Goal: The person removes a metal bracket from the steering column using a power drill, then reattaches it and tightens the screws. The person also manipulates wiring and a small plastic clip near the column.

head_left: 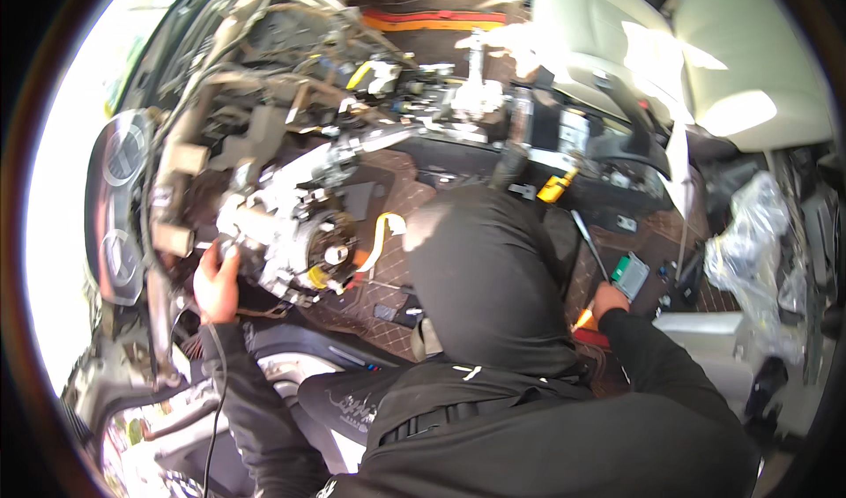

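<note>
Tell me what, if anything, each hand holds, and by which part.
The right hand seems to hold a rod by its near end; for the left hand, I cannot tell.

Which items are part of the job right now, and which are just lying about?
Apparently in the job:
steering column assembly, left hand at its side
long thin tool, seemingly in the right hand

Probably just lying about:
clear plastic bag
yellow item
green box near the right hand

Exposed steering column assembly [291, 225], silvery metal with a round dark hub [315, 239] and a yellow fitting [317, 277], situated at left. Slim metal-shafted tool [588, 237], held slanting, at right.
</note>
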`<action>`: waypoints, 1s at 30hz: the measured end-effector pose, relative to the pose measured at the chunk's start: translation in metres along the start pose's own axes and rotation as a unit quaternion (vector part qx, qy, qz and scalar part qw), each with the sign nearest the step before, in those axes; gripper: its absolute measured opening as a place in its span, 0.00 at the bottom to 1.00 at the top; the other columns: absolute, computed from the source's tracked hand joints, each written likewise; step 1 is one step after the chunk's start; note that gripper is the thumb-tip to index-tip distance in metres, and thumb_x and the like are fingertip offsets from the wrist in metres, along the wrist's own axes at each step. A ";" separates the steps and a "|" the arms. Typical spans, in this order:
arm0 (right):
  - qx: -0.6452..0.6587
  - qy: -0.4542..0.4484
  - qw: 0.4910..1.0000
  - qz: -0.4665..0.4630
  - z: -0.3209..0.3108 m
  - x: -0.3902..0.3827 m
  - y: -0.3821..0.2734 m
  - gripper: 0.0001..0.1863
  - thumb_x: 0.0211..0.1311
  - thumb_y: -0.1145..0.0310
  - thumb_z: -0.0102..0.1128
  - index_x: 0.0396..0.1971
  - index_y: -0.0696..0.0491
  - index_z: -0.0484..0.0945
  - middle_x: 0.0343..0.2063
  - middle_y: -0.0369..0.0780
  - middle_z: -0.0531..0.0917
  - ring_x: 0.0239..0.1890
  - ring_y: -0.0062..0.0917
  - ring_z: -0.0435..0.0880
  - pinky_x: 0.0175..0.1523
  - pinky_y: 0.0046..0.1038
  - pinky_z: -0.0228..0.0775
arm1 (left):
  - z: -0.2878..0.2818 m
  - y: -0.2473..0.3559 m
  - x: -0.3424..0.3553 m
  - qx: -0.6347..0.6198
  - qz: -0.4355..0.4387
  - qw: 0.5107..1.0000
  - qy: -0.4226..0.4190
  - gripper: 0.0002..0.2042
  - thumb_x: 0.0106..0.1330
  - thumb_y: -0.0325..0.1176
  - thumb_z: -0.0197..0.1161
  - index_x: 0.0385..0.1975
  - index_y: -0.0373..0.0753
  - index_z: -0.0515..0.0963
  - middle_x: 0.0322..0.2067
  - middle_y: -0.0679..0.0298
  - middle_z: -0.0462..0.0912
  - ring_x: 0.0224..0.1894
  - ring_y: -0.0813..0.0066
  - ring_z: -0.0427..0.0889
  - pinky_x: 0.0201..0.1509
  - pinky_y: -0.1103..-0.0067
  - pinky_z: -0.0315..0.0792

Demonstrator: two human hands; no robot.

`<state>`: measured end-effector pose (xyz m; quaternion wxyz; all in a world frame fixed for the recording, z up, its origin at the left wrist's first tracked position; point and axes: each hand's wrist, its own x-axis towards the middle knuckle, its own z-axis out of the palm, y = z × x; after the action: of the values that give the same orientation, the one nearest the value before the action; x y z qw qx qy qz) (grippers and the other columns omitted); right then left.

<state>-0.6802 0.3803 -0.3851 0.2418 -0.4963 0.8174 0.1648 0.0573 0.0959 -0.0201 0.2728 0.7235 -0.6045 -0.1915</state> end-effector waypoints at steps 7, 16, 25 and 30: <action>-0.033 0.052 0.994 0.089 0.017 -0.015 0.013 0.17 0.75 0.66 0.65 0.56 0.54 0.71 0.48 0.51 0.90 0.50 0.49 0.94 0.54 0.49 0.88 | -0.001 0.030 -0.011 0.139 0.030 0.990 0.015 0.31 0.75 0.46 0.71 0.68 0.27 0.80 0.57 0.40 0.89 0.61 0.50 0.89 0.68 0.65 0.78; -0.066 0.000 0.998 0.014 -0.015 -0.011 0.028 0.20 0.68 0.65 0.71 0.53 0.56 0.75 0.50 0.52 0.89 0.53 0.50 0.93 0.58 0.48 0.86 | 0.008 0.012 -0.009 0.217 0.094 0.965 0.112 0.30 0.70 0.49 0.72 0.59 0.26 0.85 0.45 0.38 0.87 0.50 0.38 0.88 0.60 0.56 0.81; 0.005 0.040 0.998 0.048 -0.022 0.003 0.016 0.15 0.66 0.66 0.69 0.46 0.58 0.78 0.50 0.56 0.90 0.52 0.54 0.92 0.61 0.50 0.84 | 0.009 0.019 -0.013 0.157 0.080 0.979 0.099 0.27 0.69 0.48 0.72 0.56 0.28 0.86 0.43 0.37 0.89 0.51 0.37 0.88 0.60 0.56 0.81; 0.136 0.055 0.987 -0.070 -0.019 0.001 0.040 0.08 0.59 0.74 0.59 0.38 0.58 0.74 0.32 0.59 0.84 0.43 0.63 0.86 0.50 0.56 0.76 | 0.011 0.020 -0.013 0.176 0.079 0.975 0.114 0.29 0.68 0.48 0.72 0.55 0.24 0.85 0.43 0.36 0.89 0.52 0.37 0.88 0.60 0.56 0.81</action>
<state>-0.7208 0.3881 -0.3686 0.2730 -0.5228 0.8075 0.0075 0.0326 0.1045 -0.0162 0.2229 0.7273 -0.6487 0.0238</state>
